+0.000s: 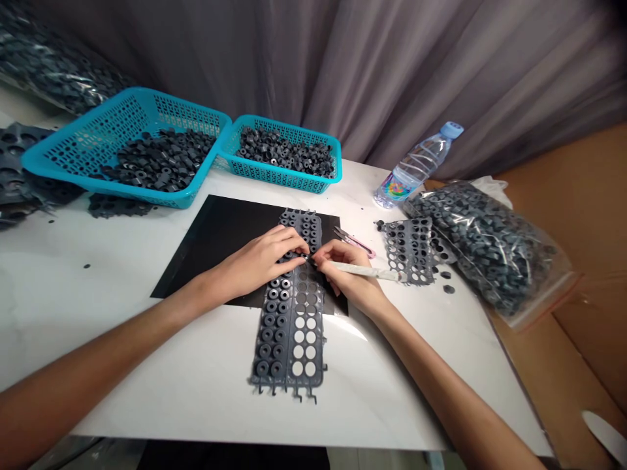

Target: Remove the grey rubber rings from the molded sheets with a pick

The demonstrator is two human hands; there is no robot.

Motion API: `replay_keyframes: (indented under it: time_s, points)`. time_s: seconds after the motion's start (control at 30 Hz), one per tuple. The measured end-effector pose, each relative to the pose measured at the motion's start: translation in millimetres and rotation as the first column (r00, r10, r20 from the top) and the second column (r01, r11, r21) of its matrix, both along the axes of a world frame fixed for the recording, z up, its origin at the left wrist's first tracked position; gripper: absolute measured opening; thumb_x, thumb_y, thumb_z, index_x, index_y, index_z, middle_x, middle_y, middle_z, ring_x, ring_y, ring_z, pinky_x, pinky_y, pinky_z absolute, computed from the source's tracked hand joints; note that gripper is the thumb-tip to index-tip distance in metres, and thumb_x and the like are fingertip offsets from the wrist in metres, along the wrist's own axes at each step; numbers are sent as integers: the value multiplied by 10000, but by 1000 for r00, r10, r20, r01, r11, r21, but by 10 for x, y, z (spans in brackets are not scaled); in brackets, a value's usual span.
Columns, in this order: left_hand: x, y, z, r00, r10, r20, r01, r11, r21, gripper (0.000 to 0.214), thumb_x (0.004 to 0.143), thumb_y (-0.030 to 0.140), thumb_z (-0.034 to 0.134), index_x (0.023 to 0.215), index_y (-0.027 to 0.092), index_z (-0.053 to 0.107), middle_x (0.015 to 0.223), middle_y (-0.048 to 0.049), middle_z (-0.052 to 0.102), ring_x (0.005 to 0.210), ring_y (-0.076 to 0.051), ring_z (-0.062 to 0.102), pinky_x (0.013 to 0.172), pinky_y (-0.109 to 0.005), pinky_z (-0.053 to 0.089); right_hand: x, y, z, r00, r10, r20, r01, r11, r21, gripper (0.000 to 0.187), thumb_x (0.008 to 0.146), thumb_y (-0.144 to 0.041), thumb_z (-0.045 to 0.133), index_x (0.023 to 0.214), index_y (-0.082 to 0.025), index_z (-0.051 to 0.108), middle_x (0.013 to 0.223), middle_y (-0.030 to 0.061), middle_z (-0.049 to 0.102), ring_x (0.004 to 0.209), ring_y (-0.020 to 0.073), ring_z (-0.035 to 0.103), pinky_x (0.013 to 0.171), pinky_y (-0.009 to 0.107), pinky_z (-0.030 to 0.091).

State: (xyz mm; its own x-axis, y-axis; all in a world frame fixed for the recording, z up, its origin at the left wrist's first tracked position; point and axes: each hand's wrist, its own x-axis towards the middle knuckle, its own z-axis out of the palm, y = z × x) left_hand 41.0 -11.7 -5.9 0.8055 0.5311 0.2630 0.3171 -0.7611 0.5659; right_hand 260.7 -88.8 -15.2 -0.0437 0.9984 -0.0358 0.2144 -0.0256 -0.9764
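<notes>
A long dark moulded sheet [296, 333] lies lengthwise before me. Its left rows hold round black parts with central holes; many right-hand openings are bare and show the surface beneath. My left hand [272, 258] rests across the sheet, thumb and index fingertips closed around a small black round part [304, 256]. Closed in a pen-like grip, my right hand [347, 267] holds a slim tool with a whitish handle [367, 269]. Its tip points at the part by my left fingertips and is hard to make out. A black mat [196, 251] lies under the sheet's upper half.
Two blue baskets [196, 199] [279, 185] of black parts stand behind. Pink-handled snips [360, 245], another moulded sheet [411, 251], a water bottle [414, 166] and a plastic bag of parts [494, 248] lie right. Dark sheets [19, 170] and another bag [59, 65] sit left.
</notes>
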Motion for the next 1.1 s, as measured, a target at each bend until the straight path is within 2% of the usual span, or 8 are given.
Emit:
replay_keyframes:
  time_s: [1.1]
  points:
    - [17, 10, -25, 1000, 0, 8, 0, 1000, 21, 169, 1073, 297, 557, 1166, 205, 664, 1149, -47, 656, 1152, -221, 584, 1039, -376, 467, -15, -1, 11, 1000, 2, -18, -2, 1000, -5, 110, 882, -303, 669, 889, -196, 642, 702, -35, 559, 450, 75, 430, 338, 191, 350]
